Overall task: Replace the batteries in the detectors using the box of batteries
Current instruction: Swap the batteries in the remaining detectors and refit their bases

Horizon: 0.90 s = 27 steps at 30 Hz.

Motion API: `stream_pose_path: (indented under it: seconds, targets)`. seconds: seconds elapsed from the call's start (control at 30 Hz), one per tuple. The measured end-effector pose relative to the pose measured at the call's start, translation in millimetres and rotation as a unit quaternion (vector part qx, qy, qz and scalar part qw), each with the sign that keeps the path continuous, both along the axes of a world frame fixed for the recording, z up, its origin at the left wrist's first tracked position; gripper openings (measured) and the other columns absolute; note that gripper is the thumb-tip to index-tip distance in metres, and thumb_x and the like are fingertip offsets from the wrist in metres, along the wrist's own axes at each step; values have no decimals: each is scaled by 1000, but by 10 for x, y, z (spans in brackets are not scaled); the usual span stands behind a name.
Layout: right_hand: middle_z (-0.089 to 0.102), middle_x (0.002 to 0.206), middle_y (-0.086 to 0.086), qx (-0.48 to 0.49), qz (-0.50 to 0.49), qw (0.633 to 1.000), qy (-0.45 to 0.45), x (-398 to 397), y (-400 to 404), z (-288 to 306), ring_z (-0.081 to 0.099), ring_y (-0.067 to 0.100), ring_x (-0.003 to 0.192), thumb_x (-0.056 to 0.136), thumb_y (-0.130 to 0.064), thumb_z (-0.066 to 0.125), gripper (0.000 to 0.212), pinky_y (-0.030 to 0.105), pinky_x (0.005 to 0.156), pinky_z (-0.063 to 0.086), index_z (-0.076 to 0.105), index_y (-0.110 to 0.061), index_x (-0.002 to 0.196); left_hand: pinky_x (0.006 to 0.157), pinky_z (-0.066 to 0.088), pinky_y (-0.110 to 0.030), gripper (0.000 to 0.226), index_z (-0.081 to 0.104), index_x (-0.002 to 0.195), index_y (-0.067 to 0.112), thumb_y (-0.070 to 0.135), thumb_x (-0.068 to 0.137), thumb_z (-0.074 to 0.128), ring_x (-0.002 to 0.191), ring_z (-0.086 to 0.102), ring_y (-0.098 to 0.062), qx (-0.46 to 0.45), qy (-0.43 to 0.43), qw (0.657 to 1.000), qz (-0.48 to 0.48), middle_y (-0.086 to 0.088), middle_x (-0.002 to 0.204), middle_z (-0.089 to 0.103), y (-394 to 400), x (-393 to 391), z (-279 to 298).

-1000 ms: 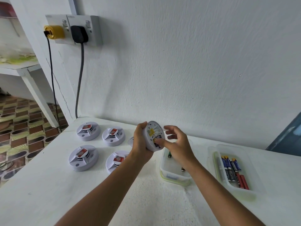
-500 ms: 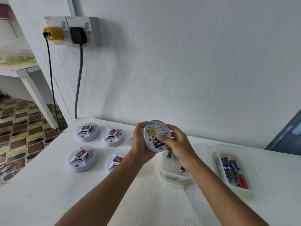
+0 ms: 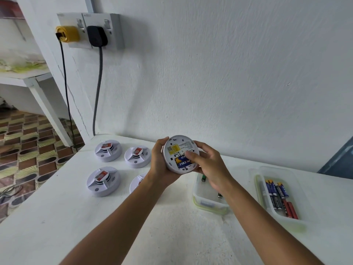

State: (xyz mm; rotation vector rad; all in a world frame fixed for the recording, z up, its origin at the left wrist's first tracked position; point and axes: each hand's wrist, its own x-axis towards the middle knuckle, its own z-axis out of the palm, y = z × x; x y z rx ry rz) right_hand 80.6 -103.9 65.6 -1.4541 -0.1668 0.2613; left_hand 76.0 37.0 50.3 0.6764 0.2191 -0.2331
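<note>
Both hands hold one round white detector (image 3: pixel 180 154) above the table (image 3: pixel 95 222), its back turned to the camera. The left hand (image 3: pixel 160 161) cups its left rim, fingers clenched around the edge. The right hand (image 3: pixel 211 165) grips the right rim, and its thumb (image 3: pixel 193 156) presses on a blue battery (image 3: pixel 184 163) lying in the open compartment in the lower half of the back; a yellow label sits above it. Below the right wrist stands a clear tub (image 3: pixel 208 197) with a green-edged rim, holding a few loose cells, partly hidden by the forearm. To the right, well apart, lies a clear tray (image 3: pixel 277 196) with blue and red batteries side by side. On the left of the table four more detectors rest face up: two near the wall (image 3: pixel 108 150) (image 3: pixel 137 156), one nearer (image 3: pixel 103 181), and one (image 3: pixel 136 183) mostly hidden behind the left wrist. On the wall above, a double socket (image 3: pixel 107 31) carries a yellow plug (image 3: pixel 67 34) and a black plug (image 3: pixel 97 37), whose cords hang down past the table's far left corner.
</note>
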Motion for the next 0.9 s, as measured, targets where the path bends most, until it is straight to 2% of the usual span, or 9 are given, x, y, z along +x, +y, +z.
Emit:
stream_pose_path:
  seconds: [0.1, 0.17, 0.27, 0.33, 0.4, 0.5, 0.6, 0.7, 0.9]
  targets:
    - [71, 93, 4, -30, -67, 997, -3, 117, 215, -29, 70, 20, 88, 93, -15, 57, 9, 37, 76, 57, 65, -19, 94, 95, 43, -54, 46, 76, 85, 10, 43, 89, 44, 97, 59, -37, -8, 14, 998, 61, -19, 93, 71, 233, -5, -10]
    - [69, 100, 6, -136, -100, 984, -57, 271, 391, -165, 67, 23, 96, 91, -12, 58, 12, 38, 84, 56, 65, -14, 99, 97, 41, -58, 39, 70, 94, 12, 41, 89, 45, 101, 57, -38, -7, 14, 994, 107, -18, 99, 69, 482, -8, -34]
    - [61, 124, 10, -372, -3, 921, -112, 492, 616, -402, 58, 21, 112, 85, -11, 65, 34, 24, 86, 43, 62, -10, 119, 101, 40, -59, 36, 67, 100, 15, 40, 90, 44, 108, 54, -37, -3, 16, 989, 148, -17, 107, 64, 839, -21, -88]
    - [53, 136, 10, -477, 84, 868, -108, 592, 731, -527, 51, 23, 123, 82, -18, 70, 49, 25, 96, 41, 56, -8, 128, 104, 38, -60, 35, 67, 101, 16, 40, 90, 45, 113, 53, -38, -1, 24, 986, 165, -17, 109, 64, 1018, -40, -116]
    - [52, 139, 10, -549, 124, 818, -121, 661, 836, -649, 49, 26, 126, 78, -30, 75, 63, 31, 101, 41, 53, -10, 133, 105, 36, -60, 34, 67, 101, 16, 40, 89, 47, 115, 53, -39, 6, 31, 984, 173, -17, 109, 64, 1171, -59, -127]
    - [61, 128, 10, -588, 99, 790, -143, 704, 934, -815, 53, 30, 121, 77, -36, 73, 55, 34, 95, 46, 60, -13, 125, 106, 37, -58, 33, 65, 105, 17, 40, 89, 47, 108, 57, -37, 19, 36, 983, 181, -16, 113, 62, 1307, -73, -156]
    - [68, 109, 11, -597, 70, 784, -158, 726, 1020, -875, 61, 30, 108, 79, -29, 69, 35, 26, 74, 43, 68, -9, 107, 104, 39, -56, 32, 65, 104, 16, 39, 89, 47, 100, 60, -35, 25, 43, 982, 183, -15, 108, 64, 1373, -69, -168]
    - [66, 109, 10, -593, 49, 788, -158, 696, 1043, -864, 59, 30, 107, 78, -26, 63, 34, 27, 73, 42, 64, -7, 106, 102, 40, -54, 31, 67, 91, 15, 37, 91, 46, 93, 62, -34, 39, 46, 983, 175, -14, 90, 69, 1358, -61, -176]
    - [71, 101, 2, -313, -64, 939, -128, 430, 1122, -465, 65, 13, 83, 78, -27, 75, 43, 21, 67, 49, 67, -14, 118, 101, 41, -52, 31, 65, 100, 13, 36, 91, 46, 99, 58, -35, 86, 28, 984, 155, -17, 97, 65, 1295, -36, -178]
